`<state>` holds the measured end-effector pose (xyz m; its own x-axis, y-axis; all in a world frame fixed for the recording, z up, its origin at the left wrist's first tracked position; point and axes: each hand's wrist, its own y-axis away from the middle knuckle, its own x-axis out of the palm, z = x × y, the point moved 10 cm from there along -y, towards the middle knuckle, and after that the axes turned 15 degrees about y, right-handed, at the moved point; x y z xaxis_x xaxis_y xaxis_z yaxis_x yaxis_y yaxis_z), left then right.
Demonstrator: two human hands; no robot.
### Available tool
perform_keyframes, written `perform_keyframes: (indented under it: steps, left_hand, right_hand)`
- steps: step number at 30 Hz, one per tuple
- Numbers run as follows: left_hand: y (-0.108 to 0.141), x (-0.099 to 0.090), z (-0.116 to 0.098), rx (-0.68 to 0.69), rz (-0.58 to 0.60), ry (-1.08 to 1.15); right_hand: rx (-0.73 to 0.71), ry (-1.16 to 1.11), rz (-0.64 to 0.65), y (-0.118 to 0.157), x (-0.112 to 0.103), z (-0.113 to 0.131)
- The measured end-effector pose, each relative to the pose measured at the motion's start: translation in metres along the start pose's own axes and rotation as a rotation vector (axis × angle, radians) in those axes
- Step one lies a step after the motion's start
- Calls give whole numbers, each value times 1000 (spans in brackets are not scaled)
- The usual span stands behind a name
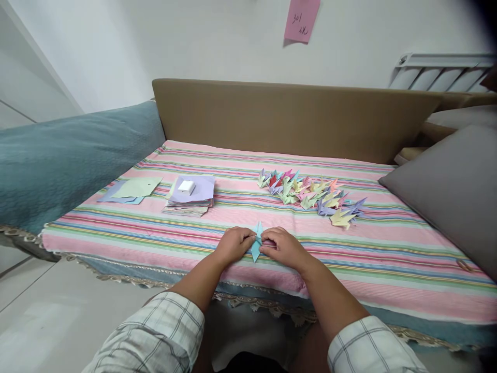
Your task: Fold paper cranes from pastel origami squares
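A small light-blue folded paper (pixel 256 250) is held between my two hands, above the striped cloth near its front edge. My left hand (pixel 236 243) pinches its left side with thumb and fingertips. From the right, my right hand (pixel 282 247) grips the other side, fingers curled. Pointed ends of the paper stick out above and below the fingers. Behind my right hand lies a cluster of many-coloured folded paper cranes (pixel 306 194). To the left is a stack of square paper (pixel 202 190) with a small white block (pixel 187 187) on top.
Loose green and blue sheets (pixel 137 187) lie at the left on the striped cloth (pixel 240 166). A grey cushion (pixel 450 181) rests at the right, and a brown backrest (pixel 279 119) stands behind. A pink note (pixel 301 22) hangs on the wall.
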<state>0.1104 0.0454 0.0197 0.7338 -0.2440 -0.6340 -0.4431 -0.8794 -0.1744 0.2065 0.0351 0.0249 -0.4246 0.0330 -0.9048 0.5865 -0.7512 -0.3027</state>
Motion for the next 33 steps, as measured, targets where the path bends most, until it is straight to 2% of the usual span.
perform_keyframes:
  steps: [6,10,18,29,33]
  left_hand:
    - [1,-1,-1,1,-36,-14]
    - [0,-8,0,19,-142,-40]
    - [-2,-10,8,-40,-209,-77]
    - [-4,-7,10,-36,-226,-115]
    - [-5,-6,8,-28,-224,-154]
  right_hand:
    - [80,107,-36,-4,5,-2]
    - [159,83,-55,-4,6,-10]
    - [281,37,-122,-2,7,-21]
    - [324,151,-190,-2,9,-20]
    - [420,209,-175,3,10,-23]
